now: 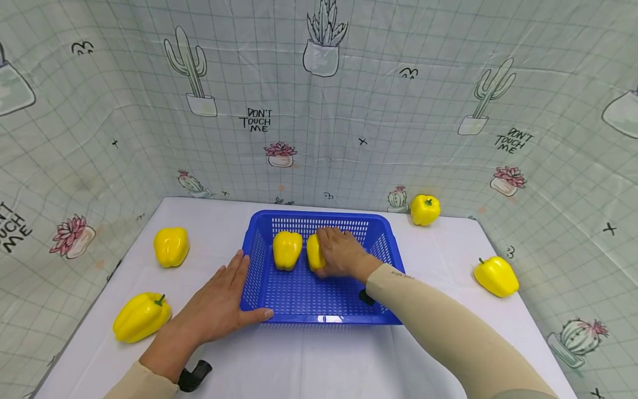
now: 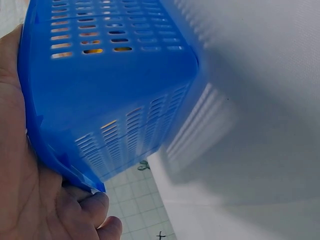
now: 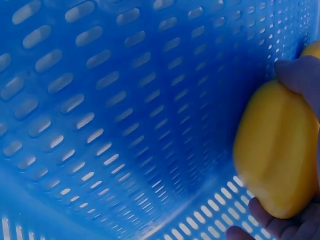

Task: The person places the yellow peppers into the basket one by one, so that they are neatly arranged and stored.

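Blue slotted plastic basket: right hand grips a rounded yellow pepper inside; left hand, fingers seemingly straight, touches the rim.

We see brightly from the head, dimly from the right wrist; left wrist view, cloth shadowed at four o'clock.

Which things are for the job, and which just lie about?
In the job: basket, left hand touching it, right hand, held pepper, other pepper inside.

Lying about, perhaps for later: back left pepper, front left pepper, back right pepper, front right pepper.
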Motion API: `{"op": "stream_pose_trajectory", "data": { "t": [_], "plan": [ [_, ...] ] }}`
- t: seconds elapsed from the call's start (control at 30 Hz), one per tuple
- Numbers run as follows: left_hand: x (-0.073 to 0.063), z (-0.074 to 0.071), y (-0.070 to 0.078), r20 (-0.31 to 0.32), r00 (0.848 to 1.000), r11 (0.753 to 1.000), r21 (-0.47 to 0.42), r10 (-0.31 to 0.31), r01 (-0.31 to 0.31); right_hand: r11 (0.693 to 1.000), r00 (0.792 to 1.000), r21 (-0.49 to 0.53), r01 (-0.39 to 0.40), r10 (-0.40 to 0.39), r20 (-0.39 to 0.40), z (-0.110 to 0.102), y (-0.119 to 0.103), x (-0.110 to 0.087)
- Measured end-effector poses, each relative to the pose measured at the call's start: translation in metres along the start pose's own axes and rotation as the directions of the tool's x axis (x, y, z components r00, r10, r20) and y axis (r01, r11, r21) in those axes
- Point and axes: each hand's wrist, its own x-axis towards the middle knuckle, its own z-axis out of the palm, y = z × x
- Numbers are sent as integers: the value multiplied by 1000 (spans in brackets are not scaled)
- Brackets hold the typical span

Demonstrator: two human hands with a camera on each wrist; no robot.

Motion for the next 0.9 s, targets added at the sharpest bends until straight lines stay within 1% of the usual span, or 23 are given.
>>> {"op": "stream_pose_trajectory", "data": {
  "t": [0.23,0.5,0.73,0.9],
  "plan": [
    [1,1,-1,15,1000,1000,-7,-15,15,1000,1000,-9,-15,16,21,-2,-3,-2],
    [1,1,0,20,999,1000,-9,-26,26,999,1000,-28,-18,18,-6,0,-3,-3],
    [1,2,-1,5,1000,1000,-9,-6,6,999,999,-20,-33,33,-2,0,-3,-3],
    [0,2,-2,11,1000,1000,-10,-11,11,999,1000,-26,-29,29,4,-7,-4,-7]
  ]
}}
